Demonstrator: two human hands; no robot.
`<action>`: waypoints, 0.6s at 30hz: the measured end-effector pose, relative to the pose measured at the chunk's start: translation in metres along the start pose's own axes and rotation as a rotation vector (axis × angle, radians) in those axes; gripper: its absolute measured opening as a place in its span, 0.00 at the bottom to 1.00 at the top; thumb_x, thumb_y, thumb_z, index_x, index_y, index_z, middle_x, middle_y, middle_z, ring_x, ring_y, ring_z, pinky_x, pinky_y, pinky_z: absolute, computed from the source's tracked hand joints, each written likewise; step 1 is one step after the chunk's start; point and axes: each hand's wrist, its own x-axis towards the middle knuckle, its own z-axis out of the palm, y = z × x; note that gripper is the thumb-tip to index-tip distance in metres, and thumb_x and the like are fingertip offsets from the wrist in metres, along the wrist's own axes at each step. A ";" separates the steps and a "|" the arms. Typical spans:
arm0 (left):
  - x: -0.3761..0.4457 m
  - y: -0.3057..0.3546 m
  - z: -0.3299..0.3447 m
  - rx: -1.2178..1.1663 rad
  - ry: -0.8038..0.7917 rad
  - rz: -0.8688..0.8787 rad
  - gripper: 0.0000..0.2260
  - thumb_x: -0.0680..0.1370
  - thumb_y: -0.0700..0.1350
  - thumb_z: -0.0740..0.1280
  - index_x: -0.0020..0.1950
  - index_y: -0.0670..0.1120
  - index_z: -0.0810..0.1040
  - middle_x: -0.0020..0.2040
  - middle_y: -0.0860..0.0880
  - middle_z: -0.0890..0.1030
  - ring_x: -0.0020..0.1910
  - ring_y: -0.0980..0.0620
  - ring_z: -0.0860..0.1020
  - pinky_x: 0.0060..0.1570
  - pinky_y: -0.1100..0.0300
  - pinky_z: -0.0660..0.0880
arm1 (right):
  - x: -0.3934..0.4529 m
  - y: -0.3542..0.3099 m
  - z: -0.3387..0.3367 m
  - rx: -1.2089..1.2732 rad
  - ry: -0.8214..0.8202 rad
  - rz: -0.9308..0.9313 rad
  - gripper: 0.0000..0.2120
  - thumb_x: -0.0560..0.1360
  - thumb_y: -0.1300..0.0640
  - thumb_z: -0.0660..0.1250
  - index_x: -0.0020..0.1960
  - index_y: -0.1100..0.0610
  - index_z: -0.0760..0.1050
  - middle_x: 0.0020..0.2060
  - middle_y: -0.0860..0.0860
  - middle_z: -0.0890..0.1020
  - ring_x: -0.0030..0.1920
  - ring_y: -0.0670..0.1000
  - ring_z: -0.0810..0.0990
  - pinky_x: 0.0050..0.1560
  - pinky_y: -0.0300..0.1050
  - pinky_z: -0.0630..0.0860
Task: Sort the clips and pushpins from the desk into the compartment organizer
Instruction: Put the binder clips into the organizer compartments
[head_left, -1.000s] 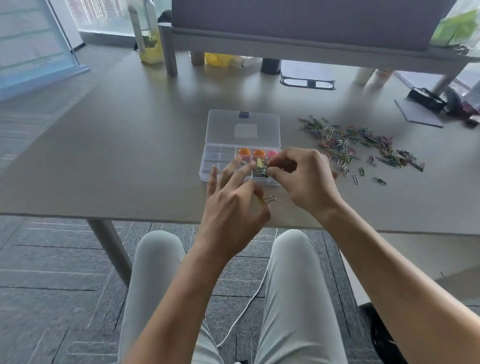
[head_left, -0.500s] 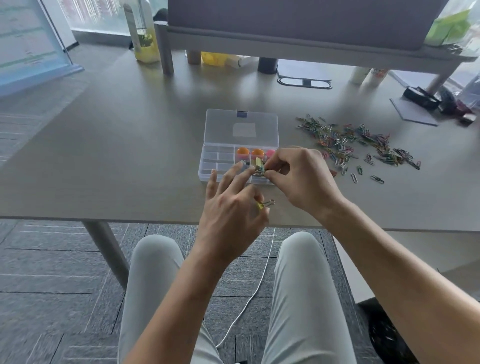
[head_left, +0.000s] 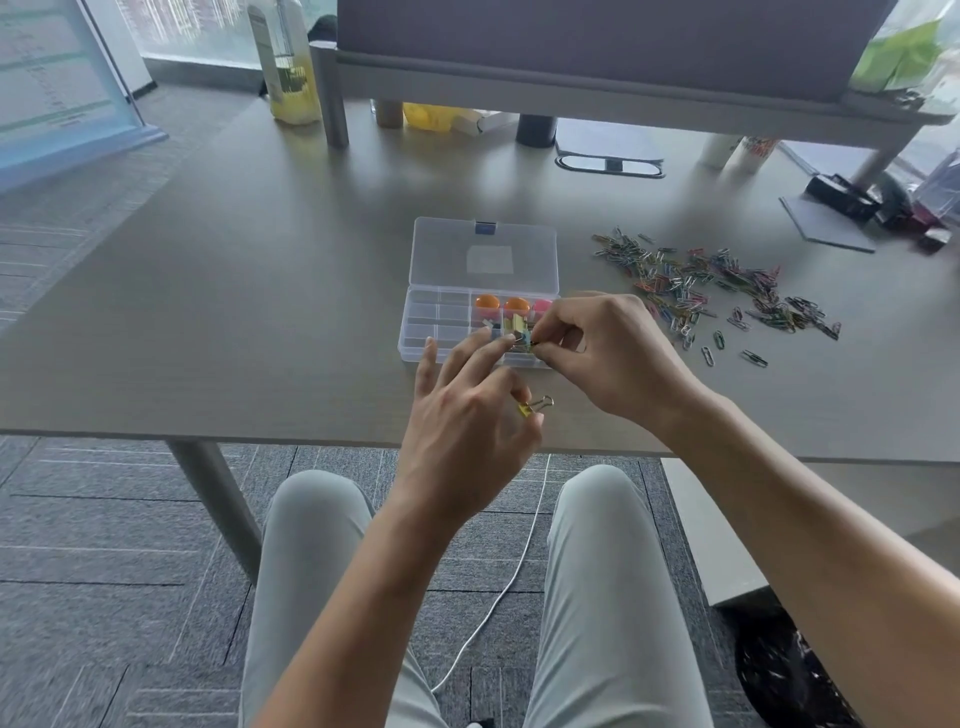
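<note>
The right hand (head_left: 618, 358) pinches a small binder clip (head_left: 525, 340) between thumb and forefinger, with the other fingers curled in, and holds it just above the near compartments of the clear organizer box (head_left: 441, 332). The left hand (head_left: 467, 431) is just beside this grip, on its near left side; its long fingers are stretched out toward the pinched clip, and one fingertip seems to touch it, but I cannot tell this for sure. Low in the same left hand, a yellow binder clip (head_left: 535, 405) with wire handles sticks out on the thumb side, so it is held there, though the fingers that hold it are hidden. Under the grip, the compartment holds several colored binder clips (head_left: 517, 325), and just behind it 3 round pins show in the far row: 2 orange pins (head_left: 501, 302) and 1 pink pin (head_left: 542, 306). The compartments left of the grip look bare. The lid (head_left: 485, 254) of the box lies open and flat behind it. To the right of the grip, well apart from the box, a wide pile of colored paper clips (head_left: 711, 288) is spread on the gray desk (head_left: 234, 291), with a few single ones at its near edge.
</note>
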 end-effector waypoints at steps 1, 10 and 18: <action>0.000 0.000 0.000 0.002 -0.002 0.000 0.08 0.76 0.55 0.68 0.47 0.52 0.80 0.73 0.50 0.74 0.78 0.53 0.63 0.78 0.41 0.52 | 0.001 0.000 0.000 0.004 -0.005 0.004 0.02 0.73 0.57 0.76 0.45 0.51 0.85 0.39 0.44 0.85 0.38 0.42 0.81 0.46 0.46 0.80; 0.001 0.000 0.000 0.006 -0.010 0.004 0.09 0.76 0.56 0.67 0.48 0.52 0.79 0.75 0.50 0.71 0.79 0.53 0.61 0.78 0.41 0.51 | 0.002 -0.001 0.001 -0.006 0.000 -0.030 0.03 0.74 0.59 0.75 0.46 0.53 0.82 0.40 0.44 0.83 0.39 0.42 0.79 0.43 0.37 0.75; 0.000 -0.001 0.000 0.013 -0.014 0.003 0.10 0.77 0.57 0.65 0.48 0.52 0.80 0.74 0.50 0.73 0.78 0.53 0.62 0.78 0.41 0.51 | -0.001 0.003 0.003 0.019 -0.014 -0.004 0.03 0.74 0.60 0.76 0.46 0.53 0.83 0.40 0.43 0.83 0.40 0.40 0.80 0.43 0.31 0.73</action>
